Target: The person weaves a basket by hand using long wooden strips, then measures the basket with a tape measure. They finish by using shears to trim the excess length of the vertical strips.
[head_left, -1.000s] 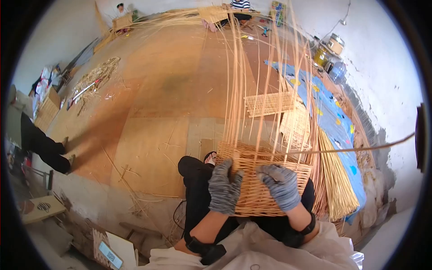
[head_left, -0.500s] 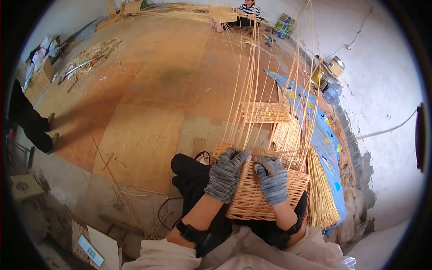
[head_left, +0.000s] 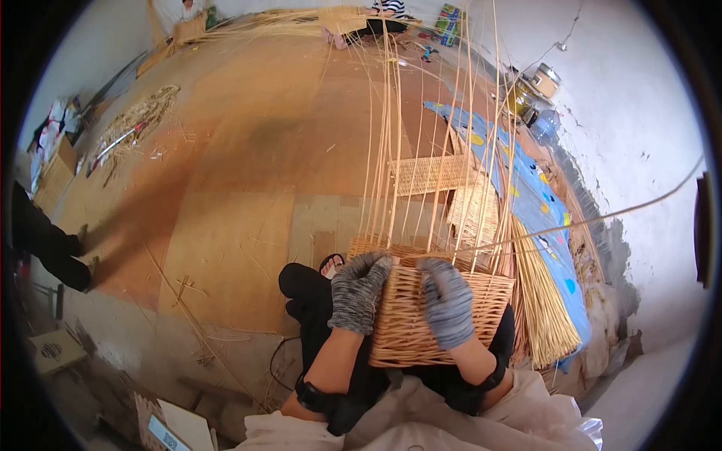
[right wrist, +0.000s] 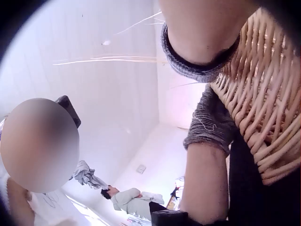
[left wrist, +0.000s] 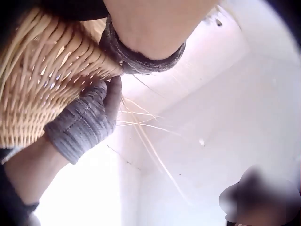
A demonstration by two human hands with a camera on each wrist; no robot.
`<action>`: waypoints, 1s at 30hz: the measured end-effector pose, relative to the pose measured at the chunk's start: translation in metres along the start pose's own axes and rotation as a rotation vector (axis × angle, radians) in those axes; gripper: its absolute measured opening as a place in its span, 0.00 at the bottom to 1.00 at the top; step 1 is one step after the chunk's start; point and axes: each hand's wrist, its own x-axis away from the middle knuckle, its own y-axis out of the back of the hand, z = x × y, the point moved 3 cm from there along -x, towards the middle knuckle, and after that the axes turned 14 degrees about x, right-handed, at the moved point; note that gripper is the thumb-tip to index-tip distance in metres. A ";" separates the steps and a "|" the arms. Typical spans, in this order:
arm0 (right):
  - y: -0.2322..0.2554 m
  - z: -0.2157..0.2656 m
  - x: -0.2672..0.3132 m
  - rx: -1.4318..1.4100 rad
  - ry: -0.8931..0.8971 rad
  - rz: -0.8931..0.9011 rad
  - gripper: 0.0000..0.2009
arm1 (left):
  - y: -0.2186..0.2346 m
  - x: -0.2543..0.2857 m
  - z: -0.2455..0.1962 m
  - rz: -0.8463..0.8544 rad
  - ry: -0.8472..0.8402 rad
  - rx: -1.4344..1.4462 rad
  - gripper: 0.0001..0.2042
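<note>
Left hand (head_left: 359, 297): rim of woven basket (head_left: 406, 323) gripped by curled fingers. Right hand (head_left: 449, 304): set at the basket's near wall; finger closure blurred, cannot be told. Basket: supported on black-trousered lap (head_left: 304, 286). Long strand (head_left: 602, 218): extended rightward from basket's rim. Straw bundle (head_left: 547, 312): laid right of basket.

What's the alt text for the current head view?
Gloved left hand grips a wicker basket by its rim; the right hand, also gloved and slightly blurred, is at the same rim. Tall canes rise from the basket. Woven panels lie beyond, with a straw bundle and blue sheet at right.
</note>
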 end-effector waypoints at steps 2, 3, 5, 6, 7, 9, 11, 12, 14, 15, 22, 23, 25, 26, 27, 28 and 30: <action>-0.003 -0.011 0.000 -0.125 -0.120 0.053 0.12 | 0.001 -0.004 0.011 0.017 -0.009 0.095 0.08; -0.003 -0.013 -0.005 -0.147 -0.108 0.091 0.13 | 0.002 -0.005 0.014 0.012 0.010 0.104 0.08; -0.013 -0.021 -0.016 0.021 -0.013 0.305 0.18 | 0.001 -0.010 0.015 0.007 0.048 0.117 0.08; -0.019 -0.022 -0.023 0.118 0.094 0.380 0.17 | 0.000 -0.009 0.013 -0.016 -0.047 0.014 0.07; -0.026 -0.022 -0.029 0.214 0.199 0.454 0.16 | 0.000 -0.006 0.013 -0.039 -0.142 -0.089 0.07; -0.030 -0.021 -0.046 0.073 0.008 0.703 0.15 | 0.000 -0.002 0.012 -0.070 -0.214 -0.210 0.08; -0.027 -0.012 -0.057 -0.421 -0.583 1.002 0.15 | 0.001 -0.001 0.010 -0.087 -0.175 -0.239 0.10; -0.025 -0.011 -0.057 -0.528 -0.610 0.973 0.15 | 0.001 -0.001 0.012 -0.078 -0.152 -0.204 0.11; -0.022 -0.011 -0.055 -0.744 -0.650 0.893 0.16 | 0.002 -0.004 0.013 -0.059 -0.106 -0.139 0.11; -0.021 -0.012 -0.053 -0.852 -0.661 0.845 0.17 | 0.002 -0.006 0.012 -0.043 -0.038 -0.148 0.12; -0.034 -0.006 0.006 -1.152 -0.410 0.045 0.31 | 0.016 -0.025 0.028 0.092 0.162 0.064 0.12; -0.031 -0.007 0.009 -1.175 -0.386 -0.102 0.30 | 0.014 -0.023 0.026 0.071 0.200 0.090 0.11; -0.035 -0.023 0.004 -1.330 -0.440 -0.200 0.24 | 0.012 -0.027 0.024 0.108 0.211 0.141 0.11; -0.035 -0.033 0.004 -1.409 -0.476 -0.250 0.20 | 0.013 -0.025 0.026 0.122 0.222 0.162 0.10; -0.029 -0.036 0.003 -1.395 -0.565 -0.162 0.10 | 0.013 -0.021 0.026 0.136 0.156 0.134 0.10; -0.029 -0.047 0.008 -1.638 -0.607 -0.133 0.10 | 0.013 -0.016 0.024 0.156 0.089 0.099 0.10; -0.031 -0.087 0.012 -2.131 -0.651 -0.071 0.11 | 0.012 -0.011 0.014 0.160 -0.044 0.015 0.10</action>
